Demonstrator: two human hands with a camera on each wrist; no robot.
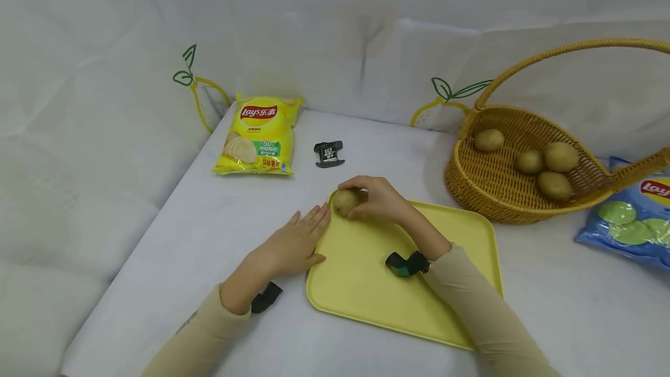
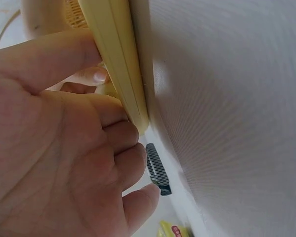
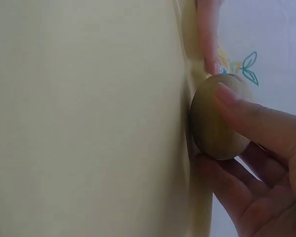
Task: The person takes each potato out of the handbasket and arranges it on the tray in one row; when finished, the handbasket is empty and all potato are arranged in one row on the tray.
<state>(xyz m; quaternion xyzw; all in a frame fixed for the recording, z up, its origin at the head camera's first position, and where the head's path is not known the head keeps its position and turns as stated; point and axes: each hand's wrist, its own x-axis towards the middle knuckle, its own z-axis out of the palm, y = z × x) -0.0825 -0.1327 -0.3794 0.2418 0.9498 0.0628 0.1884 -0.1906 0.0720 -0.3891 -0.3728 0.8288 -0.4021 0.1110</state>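
A small brown potato (image 1: 345, 202) sits at the far left corner of a yellow tray (image 1: 361, 266). My right hand (image 1: 384, 199) holds it between thumb and fingers; the right wrist view shows the potato (image 3: 219, 116) close against the tray's surface. My left hand (image 1: 293, 246) lies along the tray's left edge with fingers stretched toward that same corner. In the left wrist view, the fingers (image 2: 125, 136) of this hand touch the tray's rim (image 2: 120, 59), and nothing is gripped in it.
A wicker basket (image 1: 471, 191) with several potatoes (image 1: 561, 157) stands at the back right. Beside it lies a blue chip bag (image 1: 635, 220). A yellow chip bag (image 1: 259, 135) lies at the back left, near a small black packet (image 1: 329, 154). A white wall closes off the rear.
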